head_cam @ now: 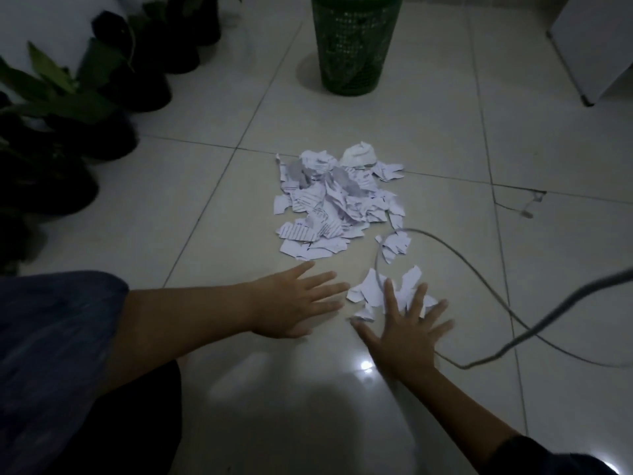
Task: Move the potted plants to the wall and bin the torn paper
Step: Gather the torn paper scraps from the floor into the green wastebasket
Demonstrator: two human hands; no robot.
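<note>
A heap of torn white lined paper (329, 204) lies on the tiled floor in the middle of the view. A smaller cluster of scraps (373, 289) lies nearer me. My right hand (400, 334) lies flat with spread fingers, its fingertips over these near scraps. My left hand (298, 303) is flat on the floor just left of them, fingers straight, holding nothing. A green mesh waste bin (354, 46) stands upright beyond the heap. Several potted plants (102, 97) in dark pots line the white wall at the left.
A grey cable (479, 269) loops over the floor on the right and crosses the near scraps. A white cabinet (596, 46) stands at the top right. A cracked tile joint (524, 200) shows right of the heap. My dark-clothed knee is at the lower left.
</note>
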